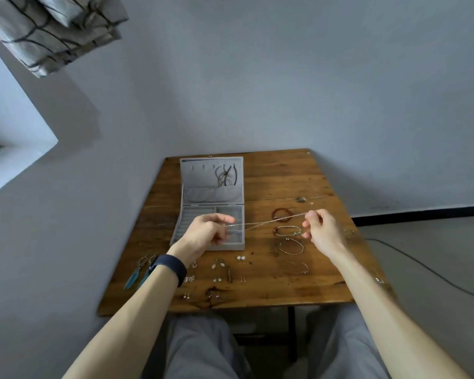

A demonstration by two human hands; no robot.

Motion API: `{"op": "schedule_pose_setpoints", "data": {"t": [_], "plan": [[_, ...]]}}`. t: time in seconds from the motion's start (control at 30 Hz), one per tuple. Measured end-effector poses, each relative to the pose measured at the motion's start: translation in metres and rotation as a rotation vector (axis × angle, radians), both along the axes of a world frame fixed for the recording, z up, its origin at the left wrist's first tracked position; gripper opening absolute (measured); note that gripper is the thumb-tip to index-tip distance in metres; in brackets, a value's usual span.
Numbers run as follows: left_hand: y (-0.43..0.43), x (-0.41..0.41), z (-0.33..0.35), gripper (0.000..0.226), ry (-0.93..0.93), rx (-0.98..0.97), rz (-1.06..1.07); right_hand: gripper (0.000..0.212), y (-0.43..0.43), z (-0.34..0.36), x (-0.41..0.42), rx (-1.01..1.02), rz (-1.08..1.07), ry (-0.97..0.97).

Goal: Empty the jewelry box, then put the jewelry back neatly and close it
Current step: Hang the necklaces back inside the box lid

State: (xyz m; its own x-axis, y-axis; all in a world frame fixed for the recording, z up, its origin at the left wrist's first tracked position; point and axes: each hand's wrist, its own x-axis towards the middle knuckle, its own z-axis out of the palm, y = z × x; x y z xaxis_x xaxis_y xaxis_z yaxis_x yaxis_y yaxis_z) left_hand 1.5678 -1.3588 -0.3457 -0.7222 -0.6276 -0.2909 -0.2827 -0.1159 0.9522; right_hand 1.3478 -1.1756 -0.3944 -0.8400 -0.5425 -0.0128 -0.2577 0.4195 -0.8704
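A worn brown wooden table (285, 181) stands against a plain grey wall (285, 77). Far above and left of the left hand (205, 233), a grey curtain (47, 28) with dark lines hangs beside a white window recess (17, 138). Right of the right hand (322, 231), a black baseboard (422, 214) edges the grey floor (449, 242), where a dark cable (422, 265) lies.

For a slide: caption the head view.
Left hand and right hand pinch a thin chain taut near the open jewelry box.
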Motion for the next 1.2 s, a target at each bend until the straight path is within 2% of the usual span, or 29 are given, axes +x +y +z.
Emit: {"op": "schedule_pose_setpoints", "data": {"t": [0.1, 0.27, 0.4, 0.73, 1.03, 1.2], "plan": [[0.004, 0.005, 0.005, 0.045, 0.010, 0.042, -0.055, 0.024, 0.005, 0.002, 0.002, -0.030, -0.005, -0.012], [0.008, 0.004, 0.025, 0.034, 0.312, 0.377, 0.099, 0.023, 0.009, -0.003, 0.011, -0.021, 0.035, -0.038], [0.000, 0.002, 0.058, 0.030, 0.453, 0.452, 0.110, 0.020, 0.001, -0.006, 0.025, 0.010, 0.107, 0.001], [-0.063, -0.015, 0.128, 0.032, 0.478, 0.183, 0.105, 0.009, -0.066, 0.019, 0.039, -0.001, 0.284, 0.254], [-0.121, -0.053, 0.137, 0.026, 0.412, -0.060, 0.142, 0.021, -0.168, 0.024, 0.023, 0.087, 0.452, 0.439], [-0.155, -0.067, 0.140, 0.019, 0.319, -0.323, 0.150, 0.021, -0.225, 0.023, 0.016, 0.114, 0.470, 0.543]]}}
